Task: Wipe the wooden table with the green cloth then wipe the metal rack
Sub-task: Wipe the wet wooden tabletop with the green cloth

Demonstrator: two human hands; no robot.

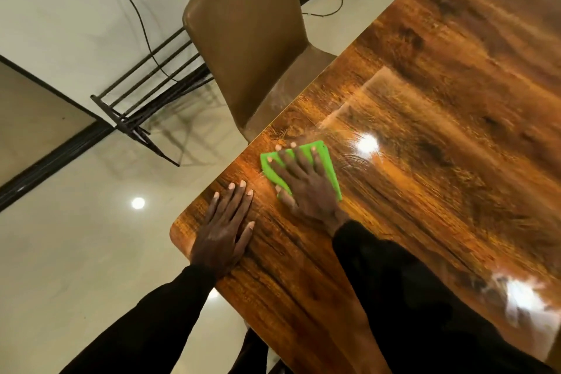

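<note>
- My right hand (306,182), fingers spread flat, presses the bright green cloth (326,170) onto the glossy wooden table (425,161) near its corner.
- My left hand (226,222) rests flat and open beside it.
- The black metal rack (145,94), somewhat blurred, seems to stand on the floor beyond.

Table (425,130): glossy orange-brown wood grain, dark streaks
Cloth (329,170): plain bright green
Chair (246,39): plain tan brown
Rack (136,106): black, parallel bars
Floor (76,252): pale cream, black stripe
Sleeves (409,297): black
</note>
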